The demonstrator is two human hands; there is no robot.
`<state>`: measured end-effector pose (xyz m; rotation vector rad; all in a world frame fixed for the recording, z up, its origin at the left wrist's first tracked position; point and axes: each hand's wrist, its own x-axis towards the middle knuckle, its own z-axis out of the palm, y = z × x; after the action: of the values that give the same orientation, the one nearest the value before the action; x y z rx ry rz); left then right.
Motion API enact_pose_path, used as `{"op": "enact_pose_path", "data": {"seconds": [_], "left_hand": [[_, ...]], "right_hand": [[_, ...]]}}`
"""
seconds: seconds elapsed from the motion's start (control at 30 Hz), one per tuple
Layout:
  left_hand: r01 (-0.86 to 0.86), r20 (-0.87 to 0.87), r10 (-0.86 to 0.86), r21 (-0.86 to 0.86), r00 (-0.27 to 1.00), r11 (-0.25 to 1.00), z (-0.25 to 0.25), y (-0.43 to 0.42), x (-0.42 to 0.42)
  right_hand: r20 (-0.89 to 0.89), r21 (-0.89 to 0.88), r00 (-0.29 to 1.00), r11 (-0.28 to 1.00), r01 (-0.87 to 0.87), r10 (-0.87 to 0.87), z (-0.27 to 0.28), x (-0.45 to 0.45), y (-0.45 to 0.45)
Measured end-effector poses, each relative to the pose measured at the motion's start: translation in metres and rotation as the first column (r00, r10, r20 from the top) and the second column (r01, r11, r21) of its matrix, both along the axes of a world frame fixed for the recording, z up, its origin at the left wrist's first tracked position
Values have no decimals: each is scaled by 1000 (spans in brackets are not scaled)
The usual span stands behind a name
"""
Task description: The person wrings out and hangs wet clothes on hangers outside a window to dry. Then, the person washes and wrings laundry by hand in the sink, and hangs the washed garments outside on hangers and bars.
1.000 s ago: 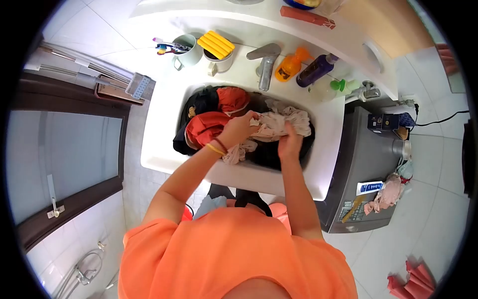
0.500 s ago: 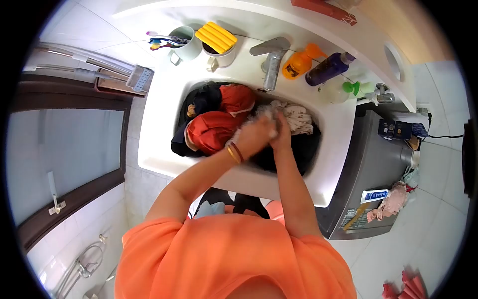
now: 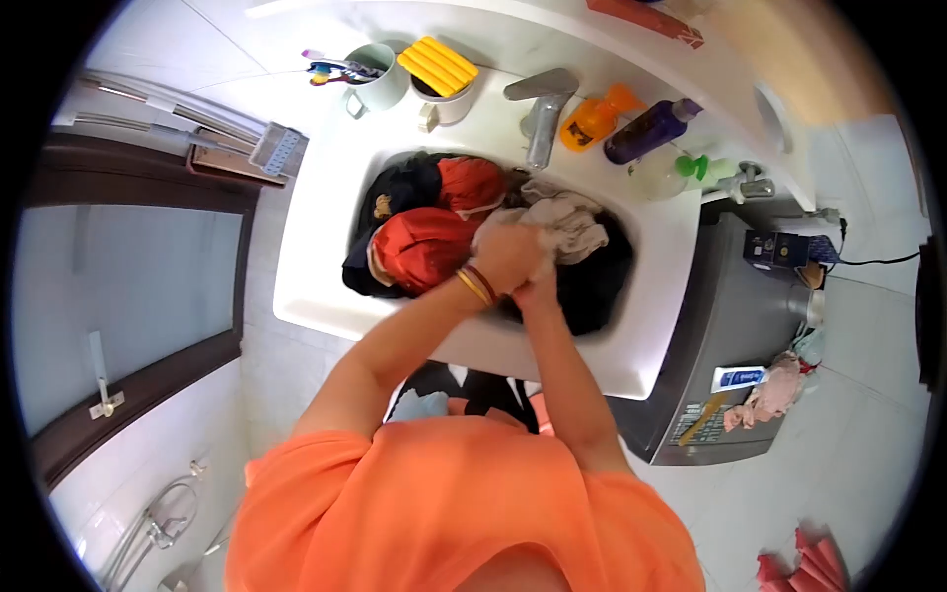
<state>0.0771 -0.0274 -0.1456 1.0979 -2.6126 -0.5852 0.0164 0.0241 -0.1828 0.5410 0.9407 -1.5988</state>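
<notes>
My left hand (image 3: 508, 259) is closed on a pale wet cloth (image 3: 562, 219) over the middle of the sink (image 3: 444, 340). Pressed against it from the right and partly beneath it, my right hand (image 3: 538, 284) is closed on the same cloth. Most of its fingers are hidden. The cloth bunches out above and to the right of both hands. Red cloth (image 3: 424, 247) lies to the left, with dark cloth (image 3: 400, 212) around it. More black cloth (image 3: 597, 286) sits at the right of the basin.
A faucet (image 3: 543, 118) stands behind the basin. Along the back are a toothbrush cup (image 3: 378, 84), a mug (image 3: 444, 107) under a yellow object, an orange bottle (image 3: 592, 123), a purple bottle (image 3: 646, 133) and a green-topped bottle (image 3: 663, 176). A grey appliance (image 3: 730, 316) is at the right.
My hands were apart on the spread pale cloth a second ago. They have come together, my right hand moving left, and the cloth is now bunched between them.
</notes>
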Motion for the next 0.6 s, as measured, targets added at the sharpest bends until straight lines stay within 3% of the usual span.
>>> {"op": "enact_pose_path", "data": {"seconds": [0.03,0.07,0.13,0.17,0.23,0.3,0.37,0.43,0.47,0.5,0.53,0.57,0.6], "left_hand": [[151,36,-147,-252,989,956,5,25,0],[45,-189,-45,-1,981,999,31,49,2],[104,-24,-101,231,995,968,18,47,10],[170,-132,-146,196,981,966,-13,41,24],[68,-254,115,614,960,787,-16,7,63],[65,-201,325,921,924,383,17,-14,100],[273,-337,117,886,934,374,15,-16,116],[456,-427,-161,820,890,346,1,-24,116],[460,-469,47,878,882,131,10,-29,107],[479,-444,254,872,859,-97,19,-31,93],[511,-352,443,800,825,-314,24,-33,79],[437,-402,282,897,871,-71,-3,-31,71],[350,-374,113,918,921,188,-30,-29,63]], "right_hand": [[11,-53,1000,999,-2,3,-9,-7,1],[23,-109,1000,994,-3,5,-15,-15,1],[9,-171,1000,985,14,-13,-20,-31,-2],[-25,-162,998,986,48,-53,-9,-36,-3],[-82,-214,992,974,80,-99,23,-44,-6],[-108,-336,992,941,27,-67,58,-41,-2],[-155,-340,988,939,-53,-1,82,-23,7],[-158,-322,979,931,-172,126,66,-6,12],[-163,-316,969,921,-229,185,56,0,12],[-432,-190,833,868,-459,346,45,6,12],[-637,-1,601,779,-627,483,35,12,12],[-756,228,298,661,-715,583,24,18,13],[-795,398,67,603,-692,603,12,24,16]]}}
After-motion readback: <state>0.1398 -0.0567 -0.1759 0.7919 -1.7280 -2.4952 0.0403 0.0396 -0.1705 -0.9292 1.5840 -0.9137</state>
